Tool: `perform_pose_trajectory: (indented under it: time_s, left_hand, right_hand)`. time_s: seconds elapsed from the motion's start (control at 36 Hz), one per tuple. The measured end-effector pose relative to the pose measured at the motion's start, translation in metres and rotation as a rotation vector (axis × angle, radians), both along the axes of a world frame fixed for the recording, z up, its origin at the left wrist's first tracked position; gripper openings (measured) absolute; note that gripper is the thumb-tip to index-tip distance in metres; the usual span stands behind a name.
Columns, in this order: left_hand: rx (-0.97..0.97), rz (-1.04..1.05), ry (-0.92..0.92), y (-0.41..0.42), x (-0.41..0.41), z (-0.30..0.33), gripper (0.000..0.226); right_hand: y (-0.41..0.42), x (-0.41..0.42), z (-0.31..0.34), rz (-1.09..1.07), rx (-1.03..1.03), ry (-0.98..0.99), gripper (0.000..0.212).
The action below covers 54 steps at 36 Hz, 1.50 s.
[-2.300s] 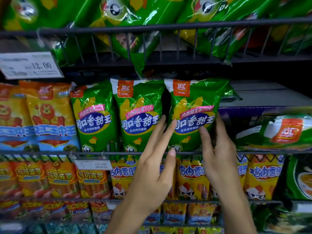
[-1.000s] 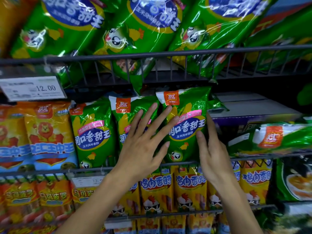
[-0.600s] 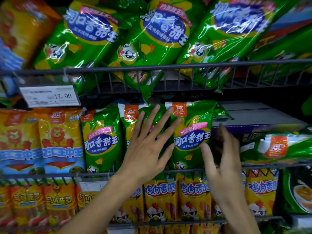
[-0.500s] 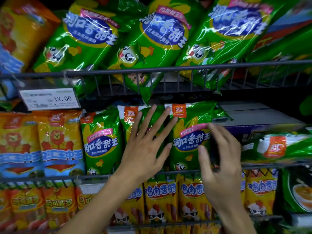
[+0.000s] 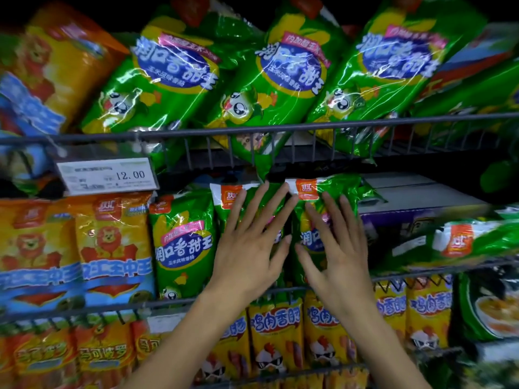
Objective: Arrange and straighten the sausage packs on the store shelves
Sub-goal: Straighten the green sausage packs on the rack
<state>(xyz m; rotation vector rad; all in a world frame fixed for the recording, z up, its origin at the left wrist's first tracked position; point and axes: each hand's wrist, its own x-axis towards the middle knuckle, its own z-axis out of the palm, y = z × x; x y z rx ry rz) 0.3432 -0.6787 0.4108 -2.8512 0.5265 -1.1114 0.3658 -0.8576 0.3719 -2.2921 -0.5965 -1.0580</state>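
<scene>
Three green sausage packs stand upright on the middle wire shelf. My left hand (image 5: pixel 250 245) lies flat with spread fingers on the middle green pack (image 5: pixel 227 197). My right hand (image 5: pixel 337 245) lies flat with straight fingers on the right green pack (image 5: pixel 334 186). The left green pack (image 5: pixel 182 242) stands untouched beside them. Both hands cover most of the two pack fronts.
Larger green packs (image 5: pixel 283 80) lean on the top shelf behind a wire rail (image 5: pixel 196 131); one corner pokes down through it. Orange lion packs (image 5: pixel 112 248) stand at left under a price tag (image 5: pixel 106 175). A green pack (image 5: pixel 463 242) lies sideways at right. Yellow chicken packs (image 5: pixel 275 332) fill the shelf below.
My right hand has moved from the right pack's side edge onto its front and lies flat. My left hand stays spread on the middle pack. The view has tilted upward.
</scene>
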Motion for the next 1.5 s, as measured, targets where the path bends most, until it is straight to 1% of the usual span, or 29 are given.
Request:
perform_pose_trajectory:
  time_s: [0.14, 0.28, 0.33, 0.42, 0.47, 0.53, 0.58, 0.75, 0.83, 0.92, 1.03, 1.17, 1.22, 1.28, 1.33, 1.39, 1.44, 1.5]
  left_hand:
    - [-0.013, 0.02, 0.0, 0.011, -0.007, -0.006, 0.064]
    - [-0.051, 0.019, 0.007, 0.007, -0.004, -0.007, 0.066]
    - [-0.066, -0.011, 0.004, 0.007, -0.002, -0.006, 0.068]
    - [-0.117, -0.125, 0.003, 0.01, -0.001, -0.006, 0.067]
    - [-0.224, -0.224, 0.004, 0.01, -0.004, -0.008, 0.064]
    - [-0.36, -0.312, 0.023, 0.005, -0.011, -0.012, 0.061]
    - [-0.456, -0.368, 0.05, -0.003, -0.019, -0.017, 0.056]
    - [-0.502, -0.442, 0.079, -0.042, -0.034, -0.037, 0.05]
    - [-0.527, -0.45, 0.142, -0.069, -0.037, -0.043, 0.05]
    - [-0.557, -0.433, 0.183, -0.099, -0.036, -0.046, 0.053]
    - [-0.667, -0.378, 0.234, -0.145, -0.034, -0.045, 0.056]
    - [-0.805, -0.23, 0.259, -0.191, -0.033, -0.047, 0.068]
    - [-0.893, -0.187, 0.269, -0.201, -0.03, -0.05, 0.065]
    - [-0.977, -0.143, 0.281, -0.208, -0.026, -0.053, 0.066]
    - [-0.999, -0.111, 0.284, -0.214, -0.024, -0.052, 0.067]
    - [-1.009, -0.093, 0.261, -0.218, -0.022, -0.05, 0.061]
    - [-1.012, -0.082, 0.252, -0.219, -0.019, -0.048, 0.054]
    - [-1.013, -0.071, 0.27, -0.218, -0.017, -0.048, 0.054]
  right_hand:
    - [0.003, -0.002, -0.009, -0.057, -0.015, 0.006, 0.076]
    - [0.008, -0.009, -0.006, -0.068, -0.013, 0.031, 0.076]
    - [0.007, -0.017, -0.006, -0.056, 0.014, 0.031, 0.073]
    - [0.001, -0.034, -0.012, -0.01, 0.051, 0.053, 0.067]
    - [-0.006, -0.045, -0.016, 0.023, 0.087, 0.085, 0.066]
    - [-0.016, -0.057, -0.019, 0.036, 0.132, 0.099, 0.059]
    - [-0.027, -0.067, -0.024, 0.032, 0.191, 0.106, 0.051]
    - [-0.073, -0.082, -0.045, 0.004, 0.334, 0.104, 0.033]
    - [-0.103, -0.079, -0.052, -0.018, 0.396, 0.117, 0.035]
    - [-0.134, -0.073, -0.052, -0.026, 0.43, 0.112, 0.032]
    - [-0.18, -0.063, -0.051, -0.015, 0.478, 0.14, 0.039]
    - [-0.228, -0.051, -0.05, 0.109, 0.56, 0.24, 0.051]
    - [-0.238, -0.047, -0.049, 0.163, 0.569, 0.28, 0.052]
    - [-0.244, -0.042, -0.046, 0.213, 0.574, 0.314, 0.052]
    - [-0.247, -0.04, -0.043, 0.264, 0.585, 0.347, 0.051]
    - [-0.247, -0.04, -0.038, 0.311, 0.589, 0.377, 0.051]
    - [-0.246, -0.039, -0.035, 0.338, 0.567, 0.391, 0.052]
    - [-0.244, -0.036, -0.034, 0.347, 0.524, 0.422, 0.055]
